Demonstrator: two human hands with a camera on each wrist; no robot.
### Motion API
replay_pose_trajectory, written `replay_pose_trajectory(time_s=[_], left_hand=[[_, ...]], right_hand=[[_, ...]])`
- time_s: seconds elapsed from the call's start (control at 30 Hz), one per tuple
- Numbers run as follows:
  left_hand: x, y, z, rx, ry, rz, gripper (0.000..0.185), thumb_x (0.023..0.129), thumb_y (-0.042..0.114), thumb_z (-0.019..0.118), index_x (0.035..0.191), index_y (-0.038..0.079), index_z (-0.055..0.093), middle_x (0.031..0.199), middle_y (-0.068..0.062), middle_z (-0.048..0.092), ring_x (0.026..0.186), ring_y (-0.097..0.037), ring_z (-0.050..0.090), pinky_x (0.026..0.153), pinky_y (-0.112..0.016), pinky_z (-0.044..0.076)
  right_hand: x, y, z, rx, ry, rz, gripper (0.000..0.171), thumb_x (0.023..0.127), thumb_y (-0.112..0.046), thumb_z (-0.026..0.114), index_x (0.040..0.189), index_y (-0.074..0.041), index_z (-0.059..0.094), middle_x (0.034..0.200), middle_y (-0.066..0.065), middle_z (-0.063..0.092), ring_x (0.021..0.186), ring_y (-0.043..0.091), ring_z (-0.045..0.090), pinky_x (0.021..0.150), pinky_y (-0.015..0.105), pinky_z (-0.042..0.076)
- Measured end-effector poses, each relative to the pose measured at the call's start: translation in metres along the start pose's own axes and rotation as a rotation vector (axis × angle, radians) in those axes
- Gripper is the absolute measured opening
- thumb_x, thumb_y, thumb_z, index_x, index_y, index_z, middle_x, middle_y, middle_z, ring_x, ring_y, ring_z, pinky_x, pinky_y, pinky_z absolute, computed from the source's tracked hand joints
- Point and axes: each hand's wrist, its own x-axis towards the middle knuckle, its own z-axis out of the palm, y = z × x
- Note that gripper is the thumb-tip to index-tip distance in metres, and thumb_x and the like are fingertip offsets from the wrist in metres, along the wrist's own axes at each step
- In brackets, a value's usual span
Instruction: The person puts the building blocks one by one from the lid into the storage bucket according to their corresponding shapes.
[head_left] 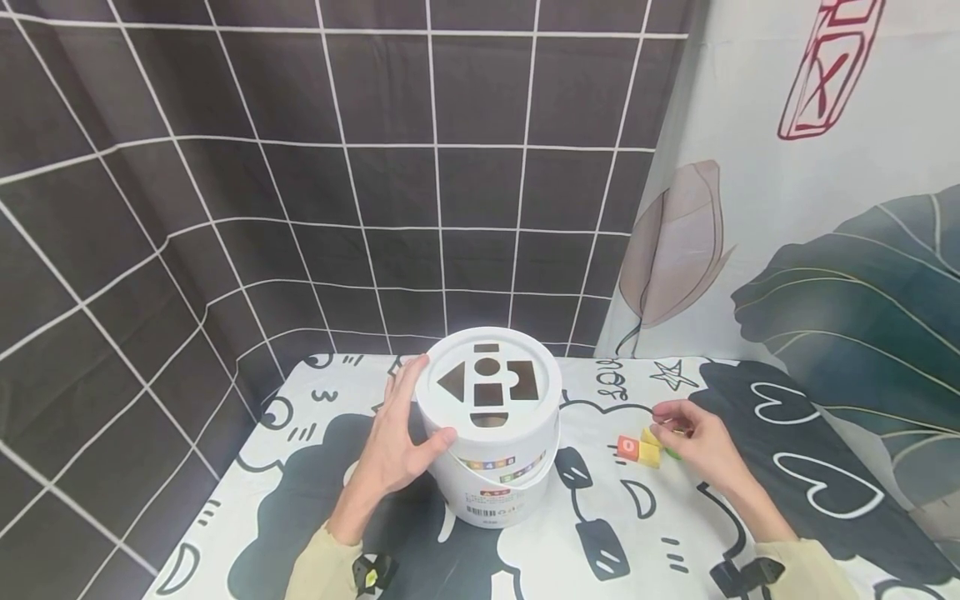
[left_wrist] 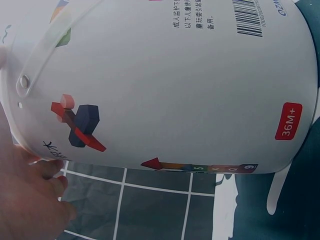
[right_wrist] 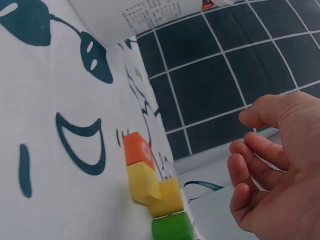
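A white bucket (head_left: 491,475) stands upright, its lid (head_left: 442,407) pierced with shaped holes. My left hand (head_left: 393,437) rests against its left side at the lid's edge, the thumb at the front and the fingers reaching along the far side. In the left wrist view, part of that hand (left_wrist: 30,200) shows beside the bucket's top end. Over at the right, my right hand (head_left: 701,446) is beside a small group of blocks: orange (right_wrist: 137,148), two yellow (right_wrist: 142,182) and green (right_wrist: 172,227). Its fingers (right_wrist: 257,165) are loosely bent with nothing visible between them.
A patterned black-and-white cloth (head_left: 637,542) covers the table. Behind it hangs a dark curtain with a white grid (head_left: 390,192), and a leaf-print curtain (head_left: 750,208) at the right. The bucket's clear handle (head_left: 551,467) hangs down at its front.
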Motion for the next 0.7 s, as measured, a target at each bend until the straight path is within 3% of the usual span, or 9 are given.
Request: replay_pose_trajectory(time_s=[0.7], left_hand=[[-0.001,0.003,-0.001,-0.003,-0.004,-0.012,0.097,0.085,0.069,0.057,0.153,0.004,0.035,0.156,-0.015,0.037,0.145,-0.033,0.030,0.118,-0.056,0.011]], right_hand=[[-0.018,0.027,0.012,-0.024,-0.031,0.046,0.029,0.085,-0.005,0.075,0.109,0.005,0.065,0.093,0.008,0.067,0.082,0.021,0.060,0.065,0.029,0.045]])
